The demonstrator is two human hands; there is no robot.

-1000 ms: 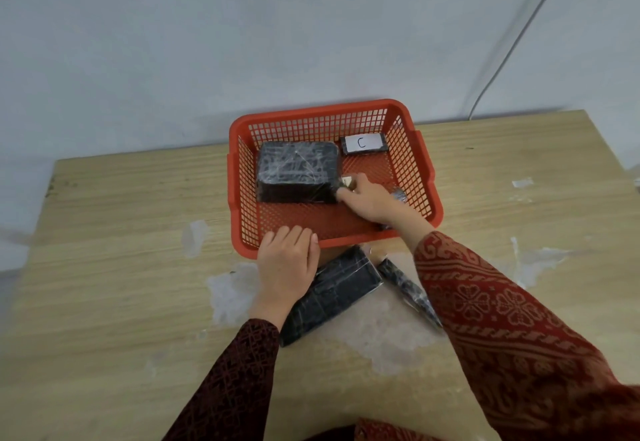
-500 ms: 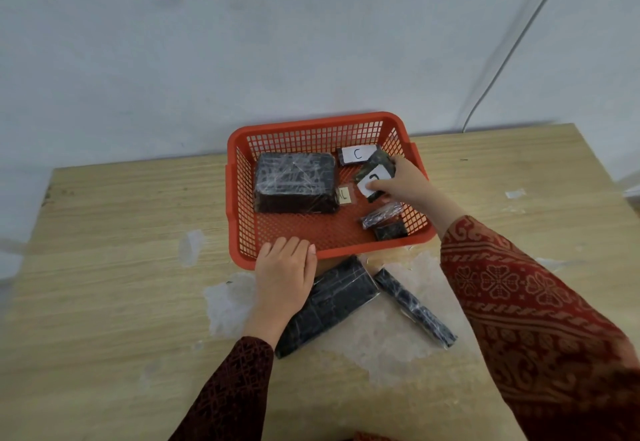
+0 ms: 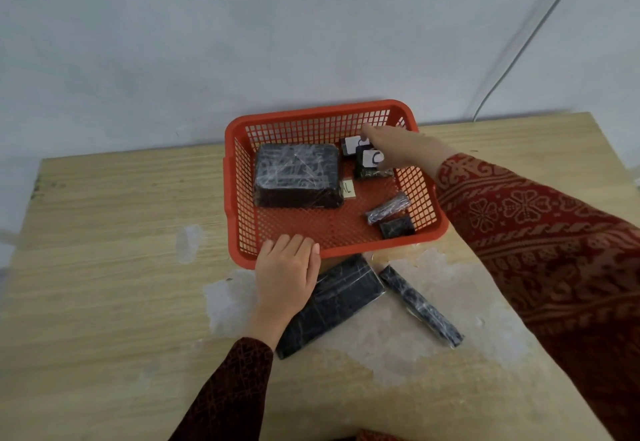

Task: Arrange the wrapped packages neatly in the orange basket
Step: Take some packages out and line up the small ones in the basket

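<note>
The orange basket (image 3: 311, 116) stands at the table's far middle. Inside, a large black wrapped package (image 3: 296, 174) fills the left half. My right hand (image 3: 398, 149) reaches into the back right corner, fingers on a small package with a white label (image 3: 370, 167), which sits just in front of another labelled package (image 3: 351, 145). A small wrapped roll (image 3: 388, 208) and a small dark block (image 3: 396, 227) lie at the front right. My left hand (image 3: 285, 274) lies flat over the basket's front rim and a flat black package (image 3: 339, 302) on the table.
A long thin wrapped package (image 3: 420, 305) lies on the table right of the flat one. A small paper tag (image 3: 348, 188) rests on the basket floor beside the large package. The wall stands close behind the basket. Pale worn patches mark the wooden table (image 3: 104, 267).
My right hand lifted a small labelled package from the basket's middle and carried it to the back right corner, beside the other labelled one. My left hand stayed put.
</note>
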